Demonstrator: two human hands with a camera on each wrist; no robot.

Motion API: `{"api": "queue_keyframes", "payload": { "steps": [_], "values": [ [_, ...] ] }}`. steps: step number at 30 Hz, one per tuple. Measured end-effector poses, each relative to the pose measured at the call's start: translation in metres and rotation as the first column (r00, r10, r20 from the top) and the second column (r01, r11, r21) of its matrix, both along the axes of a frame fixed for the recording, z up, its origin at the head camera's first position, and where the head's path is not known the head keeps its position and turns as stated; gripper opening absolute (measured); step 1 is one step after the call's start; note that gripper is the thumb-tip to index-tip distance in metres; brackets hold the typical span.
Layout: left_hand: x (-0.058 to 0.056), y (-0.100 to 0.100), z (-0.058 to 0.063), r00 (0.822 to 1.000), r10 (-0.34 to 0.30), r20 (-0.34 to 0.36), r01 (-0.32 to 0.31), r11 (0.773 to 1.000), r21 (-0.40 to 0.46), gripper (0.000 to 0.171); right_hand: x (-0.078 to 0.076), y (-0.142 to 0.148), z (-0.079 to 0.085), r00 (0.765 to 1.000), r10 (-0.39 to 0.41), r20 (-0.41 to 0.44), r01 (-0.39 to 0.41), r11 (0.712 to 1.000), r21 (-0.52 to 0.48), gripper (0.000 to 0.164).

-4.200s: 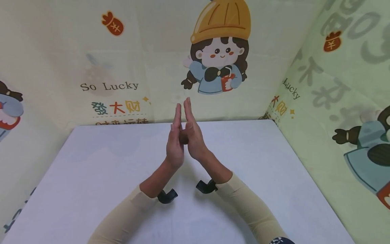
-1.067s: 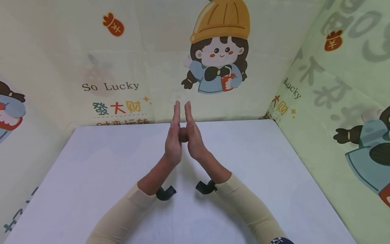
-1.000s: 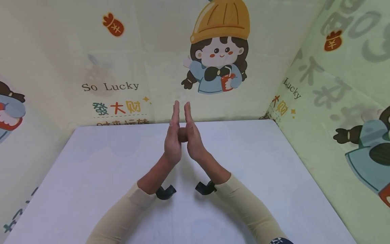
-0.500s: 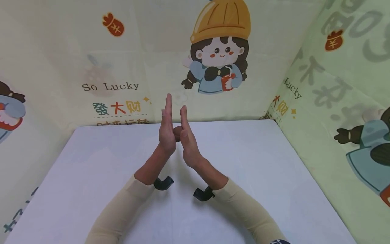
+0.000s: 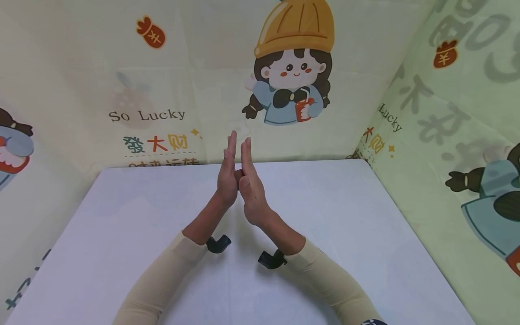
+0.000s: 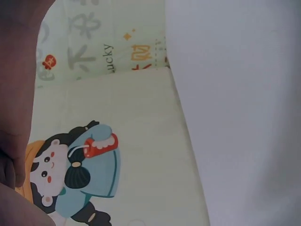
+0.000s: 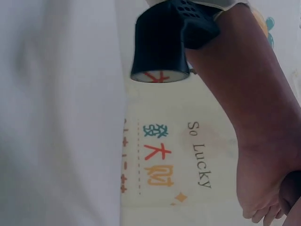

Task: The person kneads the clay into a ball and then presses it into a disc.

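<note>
In the head view a small brown ball (image 5: 239, 174) is pressed between two upright palms, above the white table. My left hand (image 5: 227, 178) lies against its left side, fingers straight and pointing up and away. On the other side, my right hand (image 5: 253, 189) faces it with straight fingers, its thumb covering part of the ball. Only a narrow strip of the ball shows between them. The right wrist view catches the dark ball (image 7: 290, 193) at its right edge, against the left palm. At the left wrist view's left edge, the ball (image 6: 6, 172) is dark and partly hidden.
The white table (image 5: 325, 216) spreads beneath both forearms. A patterned cloth wall (image 5: 219, 67) rises behind it, with others at the sides. Black curved wrist mounts (image 5: 219, 244) stick out from the cuffs of both pale sleeves.
Both hands have shifted slightly left since a second ago, still palm to palm around the ball. In the last half second the left hand came back down and right; the right hand barely moved.
</note>
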State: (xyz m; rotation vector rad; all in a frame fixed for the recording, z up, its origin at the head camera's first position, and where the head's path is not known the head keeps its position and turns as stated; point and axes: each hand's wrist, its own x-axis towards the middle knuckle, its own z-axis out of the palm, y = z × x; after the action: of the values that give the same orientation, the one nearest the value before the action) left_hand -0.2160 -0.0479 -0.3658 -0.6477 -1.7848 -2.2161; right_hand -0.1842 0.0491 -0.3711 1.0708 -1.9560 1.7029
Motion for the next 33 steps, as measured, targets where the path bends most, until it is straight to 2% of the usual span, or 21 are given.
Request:
{"api": "queue_keyframes", "payload": {
  "steps": [5,12,16,22,27,33],
  "values": [
    [0.001,0.003,-0.008,0.999,-0.040,-0.019,0.040,0.999,-0.006,0.065,0.000,0.001,0.003,0.998,-0.040,-0.050,0.041,0.999,0.016,0.097],
    [0.003,0.006,-0.016,0.999,-0.024,-0.037,0.021,0.997,-0.080,0.063,-0.004,0.003,0.005,0.990,-0.089,-0.112,0.093,0.995,0.032,0.099],
    [0.005,0.009,-0.017,0.996,-0.052,-0.066,0.046,0.995,-0.093,0.063,-0.007,0.005,0.009,0.985,-0.119,-0.121,0.125,0.991,0.038,0.098],
    [0.010,0.011,-0.019,0.989,-0.105,-0.101,0.094,0.989,-0.111,0.063,-0.013,0.008,0.013,0.985,-0.139,-0.098,0.143,0.989,0.036,0.097],
    [0.019,0.013,-0.019,0.991,-0.097,-0.092,0.083,0.986,-0.146,0.063,-0.019,0.012,0.017,0.990,-0.128,-0.063,0.129,0.992,0.012,0.098],
    [0.031,0.016,-0.015,0.991,-0.091,-0.098,0.078,0.989,-0.127,0.064,-0.026,0.018,0.020,0.997,-0.069,0.041,0.071,0.997,-0.038,0.103]
  ]
}}
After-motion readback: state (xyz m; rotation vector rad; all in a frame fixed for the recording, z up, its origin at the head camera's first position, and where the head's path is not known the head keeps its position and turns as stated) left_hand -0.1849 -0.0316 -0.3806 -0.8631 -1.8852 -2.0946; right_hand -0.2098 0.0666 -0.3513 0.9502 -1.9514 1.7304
